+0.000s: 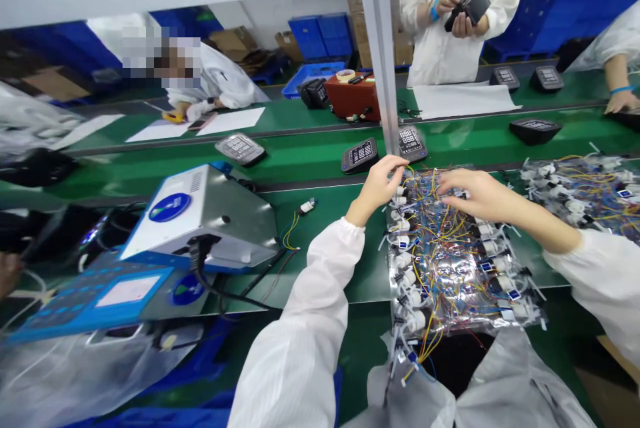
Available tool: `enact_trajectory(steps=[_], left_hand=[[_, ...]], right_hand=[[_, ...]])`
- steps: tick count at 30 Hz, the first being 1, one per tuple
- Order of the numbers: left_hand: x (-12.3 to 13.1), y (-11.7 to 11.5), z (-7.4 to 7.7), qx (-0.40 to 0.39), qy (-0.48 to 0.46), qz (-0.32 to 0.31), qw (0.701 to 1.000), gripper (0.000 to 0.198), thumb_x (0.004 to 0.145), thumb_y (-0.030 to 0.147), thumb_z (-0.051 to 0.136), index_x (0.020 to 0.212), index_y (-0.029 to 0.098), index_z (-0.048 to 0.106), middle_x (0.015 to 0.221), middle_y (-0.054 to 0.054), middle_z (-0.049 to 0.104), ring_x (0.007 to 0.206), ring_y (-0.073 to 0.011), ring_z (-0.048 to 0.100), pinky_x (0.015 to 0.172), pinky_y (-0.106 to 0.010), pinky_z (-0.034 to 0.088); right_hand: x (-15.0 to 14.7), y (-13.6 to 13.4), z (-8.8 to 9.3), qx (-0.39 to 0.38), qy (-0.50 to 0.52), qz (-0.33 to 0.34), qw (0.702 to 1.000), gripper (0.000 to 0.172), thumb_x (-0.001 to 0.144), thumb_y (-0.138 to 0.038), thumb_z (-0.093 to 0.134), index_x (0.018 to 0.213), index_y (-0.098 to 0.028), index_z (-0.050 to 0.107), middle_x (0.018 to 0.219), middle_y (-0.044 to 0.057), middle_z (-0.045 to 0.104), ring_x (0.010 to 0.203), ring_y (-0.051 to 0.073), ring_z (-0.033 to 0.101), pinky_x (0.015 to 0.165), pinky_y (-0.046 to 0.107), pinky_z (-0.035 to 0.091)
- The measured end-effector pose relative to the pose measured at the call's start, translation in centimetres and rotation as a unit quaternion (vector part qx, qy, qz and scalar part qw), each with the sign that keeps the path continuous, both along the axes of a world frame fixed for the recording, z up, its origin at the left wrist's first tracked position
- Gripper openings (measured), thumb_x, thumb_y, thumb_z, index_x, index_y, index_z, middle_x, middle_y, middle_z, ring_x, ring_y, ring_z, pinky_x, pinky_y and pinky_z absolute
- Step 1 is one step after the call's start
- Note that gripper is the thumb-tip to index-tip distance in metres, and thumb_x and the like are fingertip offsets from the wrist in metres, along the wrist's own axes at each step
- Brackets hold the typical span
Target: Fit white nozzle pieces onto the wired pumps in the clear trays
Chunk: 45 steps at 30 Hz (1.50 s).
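- Factory line: green conveyor belt, grey upright post ahead, white-and-blue test unit at left.
- Left hand: fingers loosely curled at the wire bundle's edge; grip unclear.
- Right hand: fingers extended over the wires, unclenched; cannot tell if pinching one.
- Tangled wire bundle lay on clear plastic sheeting on the belt, lower end over the edge; many connectors hidden.
- Second bundle cut off by right frame edge.

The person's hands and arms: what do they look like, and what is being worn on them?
The left hand and right hand are bare, without gloves. The left sleeve and right sleeve are loose, white and long, with gathered cuffs; the right one ends further up the forearm.
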State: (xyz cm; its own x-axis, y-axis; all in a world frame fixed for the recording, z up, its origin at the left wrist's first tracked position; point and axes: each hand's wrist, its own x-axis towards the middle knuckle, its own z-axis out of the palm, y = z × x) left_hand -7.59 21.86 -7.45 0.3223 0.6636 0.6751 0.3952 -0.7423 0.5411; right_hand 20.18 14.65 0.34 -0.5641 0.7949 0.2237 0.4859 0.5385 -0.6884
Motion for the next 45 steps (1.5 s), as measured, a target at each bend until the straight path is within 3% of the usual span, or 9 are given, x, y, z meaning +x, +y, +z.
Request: enact_trajectory(steps=[5,7,11,14,19,25,29,37,45], left_hand=[[3.6,3.0,2.1,-0.003,0.098,-0.061,0.993,0.028,0.103,0.019,0.048,0.118,0.016,0.071,0.12,-0.014,0.071,0.115,-0.0229,0.066,0.105,-0.039,0.052],[4.2,4.0,2.5,-0.017,0.124,-0.077,0.989,0.027,0.101,0.02,0.052,0.119,0.016,0.071,0.122,-0.013,0.072,0.114,-0.0231,0.067,0.104,-0.039,0.052],[2.6,3.1,1.9,-0.032,0.068,0.012,0.997,0.024,0.101,0.029,0.055,0.113,0.018,0.073,0.109,-0.009,0.075,0.096,-0.0204,0.069,0.091,-0.034,0.055],[1.0,1.4,0.9,-0.041,0.042,0.075,0.995,0.026,0.103,0.031,0.051,0.104,0.018,0.073,0.099,-0.008,0.074,0.087,-0.0193,0.067,0.084,-0.033,0.054],[1.3,1.1,-0.3,-0.013,0.113,0.031,0.993,0.025,0.102,0.023,0.047,0.114,0.02,0.069,0.115,-0.011,0.07,0.112,-0.023,0.065,0.103,-0.039,0.051],[0.4,3.3,-4.1,-0.128,0.042,0.265,0.955,0.018,0.091,0.021,0.063,0.108,0.015,0.065,0.112,-0.014,0.069,0.091,-0.0207,0.066,0.093,-0.038,0.055],[-0.5,3.7,-6.1,-0.21,0.049,0.236,0.947,0.036,0.088,0.029,0.069,0.12,0.012,0.067,0.119,-0.016,0.074,0.103,-0.0239,0.07,0.098,-0.04,0.054],[-0.5,2.3,-3.4,-0.15,0.238,0.036,0.959,0.026,0.089,0.029,0.063,0.107,0.02,0.08,0.11,-0.01,0.079,0.106,-0.025,0.069,0.102,-0.039,0.052],[0.8,1.9,-0.5,-0.082,0.444,0.054,0.89,0.035,0.081,0.009,0.056,0.102,0.021,0.08,0.129,-0.011,0.068,0.114,-0.0255,0.064,0.101,-0.037,0.051]], right_hand=[[6.9,-16.0,1.4,-0.218,0.008,0.036,0.975,0.014,0.088,-0.029,0.077,0.1,-0.032,0.085,0.098,0.009,0.078,0.09,0.026,0.072,0.086,0.039,0.057],[9.0,-20.8,-1.2,-0.27,-0.006,-0.001,0.963,0.014,0.088,-0.031,0.078,0.1,-0.035,0.085,0.099,0.01,0.077,0.093,0.028,0.072,0.088,0.04,0.056],[12.6,-26.6,-8.5,-0.234,0.047,-0.251,0.938,0.014,0.085,-0.048,0.077,0.089,-0.035,0.08,0.093,0.01,0.073,0.086,0.031,0.068,0.08,0.043,0.054],[13.1,-29.0,-12.9,-0.275,0.117,-0.312,0.902,0.04,0.093,-0.058,0.063,0.068,-0.027,0.066,0.074,0.006,0.062,0.071,0.025,0.059,0.068,0.039,0.047],[7.5,-30.1,-15.6,-0.476,0.176,-0.146,0.849,0.035,0.092,-0.057,0.069,0.086,-0.023,0.07,0.081,0.005,0.068,0.08,0.023,0.065,0.077,0.036,0.051],[2.0,-29.0,-16.2,-0.529,0.375,-0.187,0.738,0.055,0.078,-0.06,0.085,0.112,-0.021,0.069,0.121,0.015,0.072,0.123,0.035,0.068,0.107,0.052,0.052],[1.9,-29.3,-16.2,-0.552,0.428,-0.218,0.682,0.051,0.08,-0.056,0.085,0.113,-0.02,0.069,0.123,0.014,0.071,0.126,0.035,0.068,0.113,0.054,0.049],[3.2,-29.2,-16.5,-0.551,0.426,-0.2,0.689,0.047,0.082,-0.056,0.083,0.112,-0.022,0.07,0.116,0.012,0.074,0.113,0.033,0.073,0.105,0.052,0.054],[2.6,-29.7,-16.0,-0.559,0.496,-0.211,0.631,0.052,0.08,-0.049,0.087,0.121,-0.022,0.07,0.133,0.015,0.07,0.133,0.035,0.063,0.119,0.056,0.043]])
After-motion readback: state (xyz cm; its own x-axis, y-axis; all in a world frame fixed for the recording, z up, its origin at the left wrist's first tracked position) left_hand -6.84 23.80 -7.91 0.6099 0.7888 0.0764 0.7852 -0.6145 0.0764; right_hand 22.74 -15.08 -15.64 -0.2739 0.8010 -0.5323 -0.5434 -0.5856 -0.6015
